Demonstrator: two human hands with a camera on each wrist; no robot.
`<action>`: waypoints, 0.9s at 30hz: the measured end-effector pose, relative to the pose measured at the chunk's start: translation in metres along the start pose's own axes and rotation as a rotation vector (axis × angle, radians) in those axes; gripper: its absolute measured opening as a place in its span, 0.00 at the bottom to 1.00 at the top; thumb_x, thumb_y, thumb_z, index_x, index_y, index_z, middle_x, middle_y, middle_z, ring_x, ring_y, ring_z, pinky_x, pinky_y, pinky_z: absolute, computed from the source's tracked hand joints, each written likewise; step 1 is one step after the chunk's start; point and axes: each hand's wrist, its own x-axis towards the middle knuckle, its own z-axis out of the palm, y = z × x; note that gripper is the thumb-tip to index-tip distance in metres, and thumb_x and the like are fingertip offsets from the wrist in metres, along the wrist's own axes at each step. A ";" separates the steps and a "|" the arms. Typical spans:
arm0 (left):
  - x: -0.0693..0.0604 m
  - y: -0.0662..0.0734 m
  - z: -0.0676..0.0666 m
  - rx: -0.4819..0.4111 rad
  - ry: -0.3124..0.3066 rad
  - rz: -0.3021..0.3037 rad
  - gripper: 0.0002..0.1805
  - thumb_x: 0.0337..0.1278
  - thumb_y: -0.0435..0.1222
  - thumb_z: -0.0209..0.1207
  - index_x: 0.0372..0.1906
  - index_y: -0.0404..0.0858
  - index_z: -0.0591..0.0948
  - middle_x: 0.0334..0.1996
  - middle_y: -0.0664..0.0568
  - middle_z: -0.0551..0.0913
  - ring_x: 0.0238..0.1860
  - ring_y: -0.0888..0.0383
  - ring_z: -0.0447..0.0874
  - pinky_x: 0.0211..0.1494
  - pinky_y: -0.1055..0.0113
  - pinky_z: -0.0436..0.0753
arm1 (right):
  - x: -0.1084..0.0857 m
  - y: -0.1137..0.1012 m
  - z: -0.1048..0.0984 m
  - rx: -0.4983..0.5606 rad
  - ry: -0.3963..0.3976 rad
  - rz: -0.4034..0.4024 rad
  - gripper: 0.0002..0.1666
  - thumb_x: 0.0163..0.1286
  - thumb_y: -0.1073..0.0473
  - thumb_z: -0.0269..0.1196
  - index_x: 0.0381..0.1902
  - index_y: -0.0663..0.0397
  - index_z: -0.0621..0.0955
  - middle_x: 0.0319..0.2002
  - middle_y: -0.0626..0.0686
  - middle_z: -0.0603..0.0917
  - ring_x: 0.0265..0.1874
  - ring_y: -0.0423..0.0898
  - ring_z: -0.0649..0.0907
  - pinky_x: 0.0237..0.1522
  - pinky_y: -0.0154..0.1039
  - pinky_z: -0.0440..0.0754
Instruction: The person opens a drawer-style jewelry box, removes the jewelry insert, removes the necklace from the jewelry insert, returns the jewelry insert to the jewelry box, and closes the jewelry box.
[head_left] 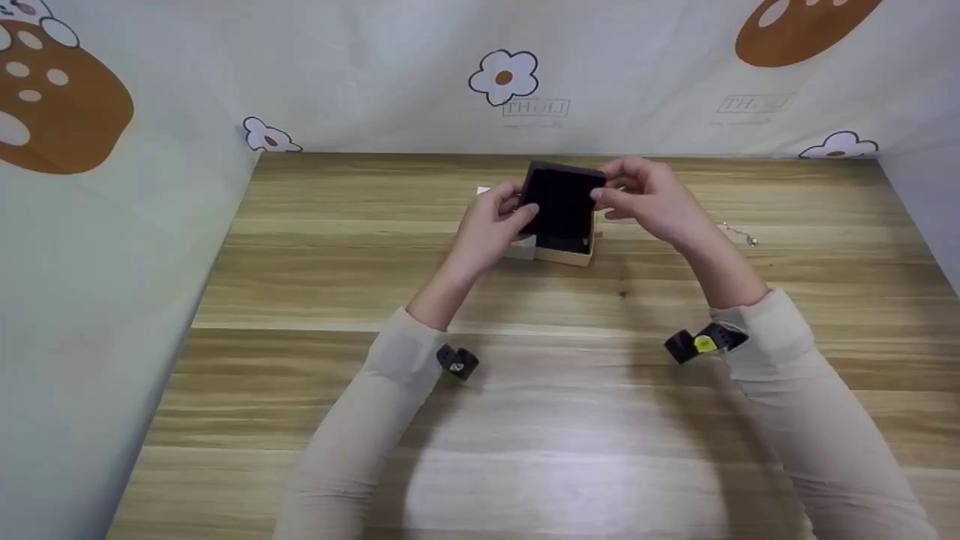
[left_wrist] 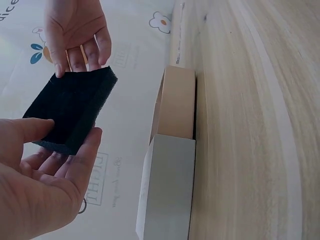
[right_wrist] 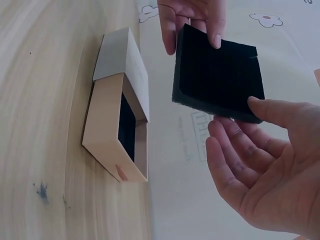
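A square black foam pad (head_left: 562,202) is held up between both hands, above a small box. My left hand (head_left: 491,225) pinches its left side, thumb on the flat face and fingers underneath. On the opposite edge, my right hand (head_left: 649,196) pinches the pad in the same way, clearest in the right wrist view (right_wrist: 265,160). Below it the drawer box stands on the table, its peach inner tray (right_wrist: 107,117) partly slid out of the white sleeve (right_wrist: 115,55). Something black lies inside the tray.
A thin silver chain with a small pendant (head_left: 751,241) lies on the wooden table (head_left: 570,420), right of the box. Behind the table hangs a pale backdrop (head_left: 390,82) printed with flowers.
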 end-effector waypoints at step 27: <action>0.006 -0.012 -0.012 0.162 0.038 0.083 0.17 0.64 0.25 0.58 0.57 0.28 0.78 0.53 0.37 0.85 0.56 0.50 0.84 0.60 0.67 0.82 | 0.006 0.013 -0.002 0.254 0.092 0.062 0.08 0.73 0.65 0.57 0.48 0.55 0.71 0.35 0.43 0.78 0.32 0.35 0.85 0.37 0.31 0.88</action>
